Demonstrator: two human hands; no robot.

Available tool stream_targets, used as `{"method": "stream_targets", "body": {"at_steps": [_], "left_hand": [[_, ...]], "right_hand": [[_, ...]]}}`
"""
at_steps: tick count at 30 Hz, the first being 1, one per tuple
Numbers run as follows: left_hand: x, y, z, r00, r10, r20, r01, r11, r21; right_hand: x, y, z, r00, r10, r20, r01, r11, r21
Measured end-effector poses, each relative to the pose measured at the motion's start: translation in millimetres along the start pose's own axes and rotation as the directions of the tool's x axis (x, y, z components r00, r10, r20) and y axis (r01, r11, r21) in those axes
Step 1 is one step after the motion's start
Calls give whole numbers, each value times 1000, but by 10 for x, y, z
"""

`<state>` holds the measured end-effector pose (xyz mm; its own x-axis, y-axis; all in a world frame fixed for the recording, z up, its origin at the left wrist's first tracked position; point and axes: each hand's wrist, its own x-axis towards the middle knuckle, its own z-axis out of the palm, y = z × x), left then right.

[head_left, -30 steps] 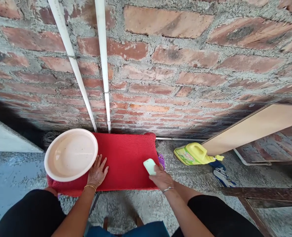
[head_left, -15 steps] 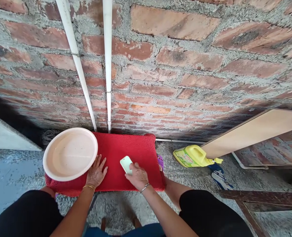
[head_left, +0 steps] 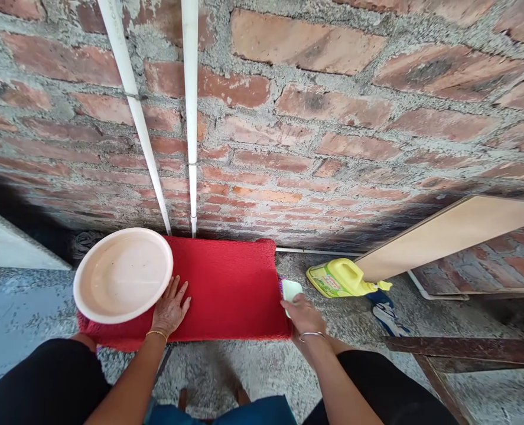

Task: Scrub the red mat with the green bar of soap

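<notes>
A red, towel-like cloth covers a low, flat surface between my knees. My left hand lies flat on it, fingers spread, close against a pale pink basin that stands on the cloth's left end. Some clear water seems to be in the basin. At the cloth's right edge, my right hand grips a pale green scrub brush, rounded and oblong. Its underside is hidden, so I cannot see bristles.
A yellow jug lies on the concrete floor to the right, with blue-and-white slippers beyond it. A tan board leans there. Two white pipes run down the brick wall. A dark wooden frame is at lower right.
My right hand has carried the scrub brush rightward, from the cloth's middle to its right edge. My left hand stays flat in its place by the basin.
</notes>
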<state>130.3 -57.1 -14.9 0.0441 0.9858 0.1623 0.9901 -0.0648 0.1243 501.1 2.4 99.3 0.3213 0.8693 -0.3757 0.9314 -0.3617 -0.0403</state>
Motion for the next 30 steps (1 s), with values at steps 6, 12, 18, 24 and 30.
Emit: {"method": "stream_targets", "body": {"at_steps": [6,12,18,24,30], "left_hand": [[-3,0,18,1000,-9,-10,9,1000,-1],[-9,-2,28,1000,-16,-2,16,1000,-16],[-8,9,15,1000,-15,1,15,1000,-19],[-23,3,41,1000,-25,-8,25,999,-44],[-27,6,77,999,-40,-27,38,998,-53]], "right_hand": [[-540,-1107,379,877,-467,112,474,878,-58],[-658,-1395,578,790,-586,183,607,788,-99],[-60,-481,103,989,-29,143,33,999,-30],[54,-142,1,985,141,96,-146,988,50],[-338,-1228,433,903,-430,6,430,903,-12]]}}
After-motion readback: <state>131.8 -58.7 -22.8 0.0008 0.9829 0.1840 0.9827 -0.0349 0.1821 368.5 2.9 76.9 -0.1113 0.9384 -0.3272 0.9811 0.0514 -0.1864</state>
